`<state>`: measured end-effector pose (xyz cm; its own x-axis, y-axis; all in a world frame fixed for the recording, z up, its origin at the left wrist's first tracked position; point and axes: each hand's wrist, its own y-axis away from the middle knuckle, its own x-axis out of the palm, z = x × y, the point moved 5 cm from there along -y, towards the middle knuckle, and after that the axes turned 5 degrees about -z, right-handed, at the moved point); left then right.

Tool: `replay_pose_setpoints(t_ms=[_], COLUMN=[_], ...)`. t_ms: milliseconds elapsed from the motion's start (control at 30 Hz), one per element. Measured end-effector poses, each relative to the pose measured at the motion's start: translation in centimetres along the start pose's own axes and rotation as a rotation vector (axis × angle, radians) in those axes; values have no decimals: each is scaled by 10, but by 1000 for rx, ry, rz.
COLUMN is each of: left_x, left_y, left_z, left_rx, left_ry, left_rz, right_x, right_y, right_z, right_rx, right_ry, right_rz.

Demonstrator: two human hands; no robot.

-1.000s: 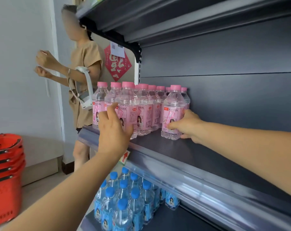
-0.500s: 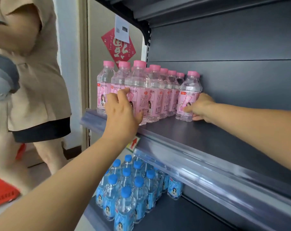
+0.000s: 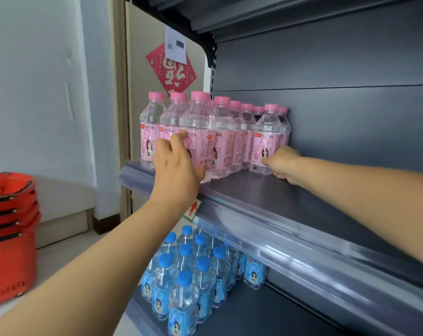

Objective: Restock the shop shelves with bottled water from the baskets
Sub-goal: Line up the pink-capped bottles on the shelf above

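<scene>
Hands apart on the upper shelf (image 3: 290, 202), left hand (image 3: 179, 166) spread against the front pink-capped bottles (image 3: 220, 132), right hand (image 3: 282, 163) curled round the end bottle (image 3: 266, 132) at its base; with only the shelf's left end filled, restocking looks far from done, red baskets (image 3: 9, 214) stacked nearby

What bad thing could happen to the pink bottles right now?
1. The left hand touches the front pink bottle, which stands close to the shelf edge; a clumsy nudge might tip it off.
2. The row of pink bottles stands packed tight, so knocking one might topple its neighbours.
3. The right hand holds the end bottle low down, so it might wobble if slid fast.
</scene>
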<state>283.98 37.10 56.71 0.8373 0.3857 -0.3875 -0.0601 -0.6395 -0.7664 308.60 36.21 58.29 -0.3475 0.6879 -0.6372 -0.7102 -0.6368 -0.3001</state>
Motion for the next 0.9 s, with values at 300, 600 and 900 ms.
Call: replay_pose_setpoints(t_ms=[300,600,900], left_x=[-5,-64,-171], left_y=[3,77,256], left_z=[-5,1,108], left_rx=[-15,-138,-432], left_ry=[12,108,-189], left_rz=[24,91,373], right_x=[-8,-38,28], right_y=[20,111,353], right_z=[12,48,37], right_rx=[57,-217,-914], right_ry=[-63,26,46], right_rz=[173,94,517])
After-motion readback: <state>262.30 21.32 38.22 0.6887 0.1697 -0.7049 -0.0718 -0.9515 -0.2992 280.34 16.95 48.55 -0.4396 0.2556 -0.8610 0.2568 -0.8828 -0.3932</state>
